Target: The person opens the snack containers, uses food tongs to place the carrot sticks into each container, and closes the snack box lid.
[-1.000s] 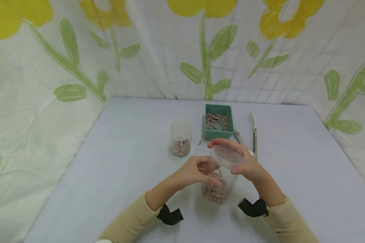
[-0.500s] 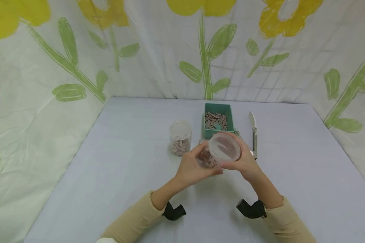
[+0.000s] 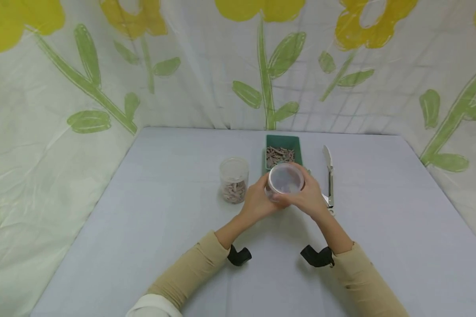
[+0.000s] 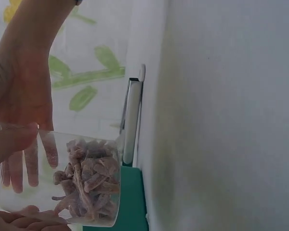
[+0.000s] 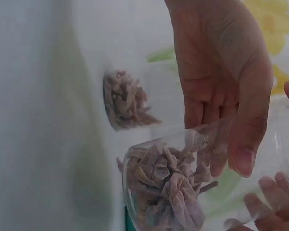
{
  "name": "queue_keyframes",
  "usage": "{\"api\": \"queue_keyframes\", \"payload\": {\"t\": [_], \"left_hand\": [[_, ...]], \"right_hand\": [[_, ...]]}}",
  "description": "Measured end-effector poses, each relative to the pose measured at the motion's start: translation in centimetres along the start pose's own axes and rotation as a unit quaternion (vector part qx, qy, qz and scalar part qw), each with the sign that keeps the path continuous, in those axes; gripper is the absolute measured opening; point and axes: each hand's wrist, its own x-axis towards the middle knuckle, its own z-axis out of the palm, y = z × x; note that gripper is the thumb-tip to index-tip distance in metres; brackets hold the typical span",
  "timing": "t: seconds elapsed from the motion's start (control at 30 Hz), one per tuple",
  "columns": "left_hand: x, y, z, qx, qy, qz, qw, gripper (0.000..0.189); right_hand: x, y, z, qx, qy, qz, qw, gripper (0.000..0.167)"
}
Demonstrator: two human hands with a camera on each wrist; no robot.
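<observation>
A clear jar (image 4: 53, 202), partly filled with brown dried strips (image 4: 91, 185), is held up in both hands over the table. It leans with its lidded end toward me in the head view. My left hand (image 3: 258, 203) grips the jar body from the left, its thumb along the wall in the right wrist view. My right hand (image 3: 311, 196) curls round the top at the pale translucent lid (image 3: 285, 177). In the left wrist view the right hand's (image 4: 24, 86) fingers show through the clear wall. The hands hide most of the jar in the head view.
A second lidded jar (image 3: 234, 171) of brown strips stands left of my hands. Behind them a green bin (image 3: 282, 141) holds more strips. To the right lies a knife (image 3: 330, 176) with a pale handle, and another whitish piece partly behind my hand.
The lid has gone from tilted above the jar to lying over its mouth. Both hands have carried the jar up and away from me, now overlapping the bin's front.
</observation>
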Motion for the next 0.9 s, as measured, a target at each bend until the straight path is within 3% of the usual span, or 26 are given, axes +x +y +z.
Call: {"api": "queue_keyframes", "payload": {"t": [0.13,0.27,0.7,0.83,0.9], "left_hand": [[1.0,-0.5,0.4,-0.025,-0.025,-0.061,0.9975,0.075],[1.3,-1.4,0.7,-0.052,-0.046,-0.099,0.9926,0.08],[2.0,-3.2,0.7,-0.076,-0.079,-0.141,0.9838,0.081],[1.2,-2.6,0.4,-0.051,-0.076,-0.158,0.9833,0.091],[0.3,-1.6,-0.2,-0.034,-0.079,-0.171,0.9816,0.097]], "right_hand": [[1.1,1.1,0.0,-0.012,-0.004,0.015,0.9998,0.086],[1.6,2.1,0.1,0.005,-0.015,0.036,0.9992,0.087],[2.6,3.7,0.4,0.042,-0.03,0.034,0.9981,0.089],[2.0,3.6,-0.3,0.045,-0.059,0.039,0.9965,0.099],[1.5,3.3,-1.2,0.055,-0.07,0.035,0.9954,0.093]]}}
